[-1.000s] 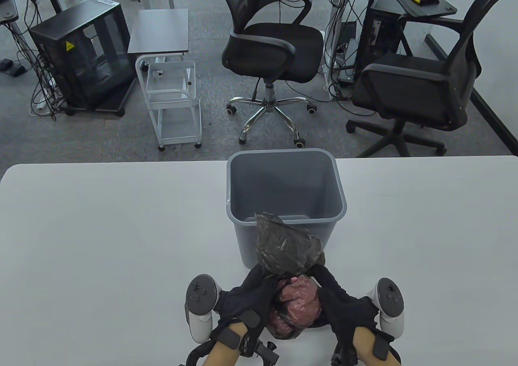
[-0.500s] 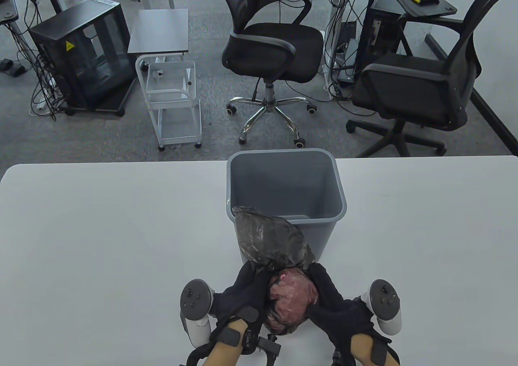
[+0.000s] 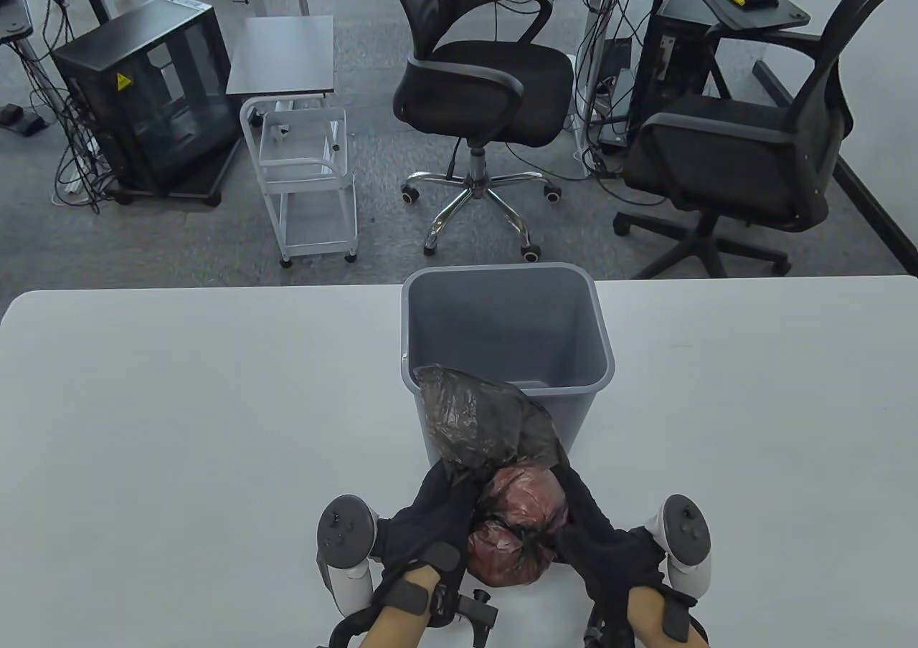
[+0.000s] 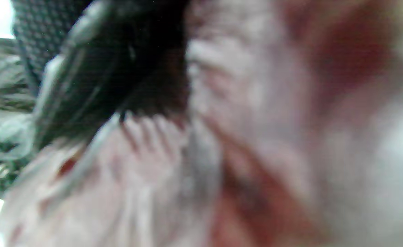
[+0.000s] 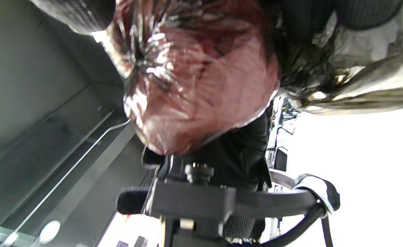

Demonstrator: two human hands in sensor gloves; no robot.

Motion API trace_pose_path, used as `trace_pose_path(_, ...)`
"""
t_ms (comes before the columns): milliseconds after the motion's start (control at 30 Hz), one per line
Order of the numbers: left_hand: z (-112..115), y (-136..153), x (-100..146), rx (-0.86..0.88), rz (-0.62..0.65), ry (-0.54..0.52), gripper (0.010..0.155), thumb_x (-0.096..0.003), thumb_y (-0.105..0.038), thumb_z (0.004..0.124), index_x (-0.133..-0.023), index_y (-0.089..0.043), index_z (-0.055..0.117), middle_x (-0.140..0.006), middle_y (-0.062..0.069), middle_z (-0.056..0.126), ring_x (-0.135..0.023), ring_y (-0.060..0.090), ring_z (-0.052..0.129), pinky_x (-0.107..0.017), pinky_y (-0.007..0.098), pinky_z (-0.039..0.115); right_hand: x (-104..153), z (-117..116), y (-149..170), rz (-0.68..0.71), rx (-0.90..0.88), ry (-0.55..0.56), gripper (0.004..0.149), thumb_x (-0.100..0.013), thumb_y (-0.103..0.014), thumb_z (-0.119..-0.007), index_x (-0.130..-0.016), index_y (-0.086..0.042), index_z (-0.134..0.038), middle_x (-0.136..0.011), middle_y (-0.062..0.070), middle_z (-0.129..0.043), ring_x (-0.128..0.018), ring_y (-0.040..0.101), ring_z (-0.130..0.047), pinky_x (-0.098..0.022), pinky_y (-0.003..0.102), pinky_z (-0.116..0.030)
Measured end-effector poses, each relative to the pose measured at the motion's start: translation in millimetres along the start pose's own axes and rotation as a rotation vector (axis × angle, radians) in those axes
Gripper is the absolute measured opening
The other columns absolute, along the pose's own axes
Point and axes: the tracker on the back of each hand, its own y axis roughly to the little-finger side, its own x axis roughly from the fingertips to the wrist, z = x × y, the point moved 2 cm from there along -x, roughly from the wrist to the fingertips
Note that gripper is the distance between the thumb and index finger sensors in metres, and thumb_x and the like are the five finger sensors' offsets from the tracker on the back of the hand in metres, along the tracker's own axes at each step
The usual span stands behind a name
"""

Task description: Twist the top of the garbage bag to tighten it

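Bulging between both hands, garbage bag [image 3: 513, 526] gripped by left fingers [image 3: 448, 494] and right fingers [image 3: 584, 508].

Evenly lit, sharp from above — soft shadows under the hands on the desk [image 3: 179, 426]. Badly blurred, far too close at the left wrist. Blown-out white at the right wrist — glare streaks on the garbage bag [image 5: 201, 79].

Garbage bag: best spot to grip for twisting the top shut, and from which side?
Grip the narrow neck of the garbage bag, where loose film meets the bulging reddish load, probably from either flank: left hand and right hand already bracket it.
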Motion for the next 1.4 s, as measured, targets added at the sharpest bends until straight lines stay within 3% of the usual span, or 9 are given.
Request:
trace_pose_path(100,2,0,0,0.005,-0.001,0.007,0.053,-0.0525,-0.041,0.071,-0.105,-0.033,0.070,-0.099,0.006,0.083,-0.072,0.036,0.100,-0.029,0.044,0.097,0,0,-3,0.000,0.056,0.001,0.100,-0.056,-0.065,-0.069,-0.105,-0.006,-0.006,-0.104,0.034,-0.023,-0.088,0.057,-0.061,-0.059,0.070,-0.059)
trace_pose_path(233,6,-3,-1,0.003,0.052,0.072,0.054,-0.0527,-0.045,0.069,-0.106,-0.036,0.068,-0.105,0.002,0.078,-0.092,0.037,0.080,-0.052,0.057,0.081,3,8,4,-0.063,-0.019,0.111,0.090,-0.058,-0.058,-0.065,-0.104,0.001,-0.014,-0.098,0.037,-0.046,-0.066,0.047,-0.091,-0.046,0.058,-0.080)
trace_pose_path(333,8,-3,-2,0.043,0.070,0.072,0.053,-0.0531,-0.044,0.069,-0.106,-0.034,0.068,-0.104,0.003,0.079,-0.088,0.037,0.086,-0.048,0.054,0.085,4,9,10,-0.092,-0.070,0.093,0.089,-0.058,-0.060,-0.063,-0.104,0.005,-0.022,-0.091,0.038,-0.061,-0.057,0.043,-0.098,-0.039,0.056,-0.084)
trace_pose_path(433,3,-4,-1,-0.016,0.069,0.008,0.053,-0.0524,-0.042,0.070,-0.104,-0.032,0.070,-0.100,0.005,0.082,-0.079,0.035,0.095,-0.039,0.051,0.091,4,7,11,-0.105,-0.051,0.099,0.089,-0.058,-0.062,-0.062,-0.105,0.004,-0.024,-0.091,0.037,-0.061,-0.062,0.048,-0.093,-0.043,0.060,-0.080)
trace_pose_path(667,0,-3,0,-0.017,0.065,-0.025,0.053,-0.0526,-0.041,0.070,-0.104,-0.031,0.070,-0.099,0.006,0.082,-0.074,0.034,0.099,-0.035,0.048,0.093,1,3,0,-0.013,0.012,0.044,0.095,-0.057,-0.065,-0.065,-0.107,-0.006,-0.009,-0.105,0.034,-0.024,-0.089,0.061,-0.052,-0.059,0.073,-0.054)
trace_pose_path(833,6,-2,1,-0.033,0.064,0.004,0.053,-0.0524,-0.042,0.070,-0.104,-0.031,0.070,-0.099,0.005,0.083,-0.076,0.035,0.097,-0.037,0.050,0.091,3,8,3,-0.058,-0.006,0.119,0.087,-0.059,-0.057,-0.063,-0.105,0.000,-0.017,-0.099,0.036,-0.047,-0.077,0.054,-0.076,-0.053,0.065,-0.069)
trace_pose_path(933,6,-2,0,-0.024,0.072,0.022,0.053,-0.0523,-0.044,0.070,-0.105,-0.034,0.069,-0.101,0.002,0.082,-0.089,0.038,0.084,-0.051,0.058,0.081,5,11,7,-0.090,-0.032,0.149,0.085,-0.059,-0.057,-0.062,-0.105,0.003,-0.024,-0.092,0.036,-0.062,-0.067,0.050,-0.088,-0.046,0.060,-0.078)
trace_pose_path(1067,4,-2,-1,0.021,0.068,0.030,0.053,-0.0527,-0.044,0.070,-0.105,-0.033,0.070,-0.100,0.003,0.084,-0.078,0.036,0.096,-0.041,0.051,0.090,5,9,10,-0.121,-0.047,0.129,0.083,-0.058,-0.057,-0.062,-0.104,0.005,-0.031,-0.085,0.035,-0.072,-0.057,0.045,-0.098,-0.039,0.056,-0.085)
trace_pose_path(1400,-2,0,1,0.003,0.050,-0.041,0.053,-0.0528,-0.043,0.070,-0.104,-0.031,0.070,-0.097,0.005,0.085,-0.068,0.033,0.103,-0.030,0.044,0.096,-1,-3,-8,0.015,0.141,0.000,0.102,-0.054,-0.066,-0.073,-0.107,-0.008,-0.008,-0.106,0.032,-0.020,-0.091,0.060,-0.049,-0.061,0.074,-0.050)
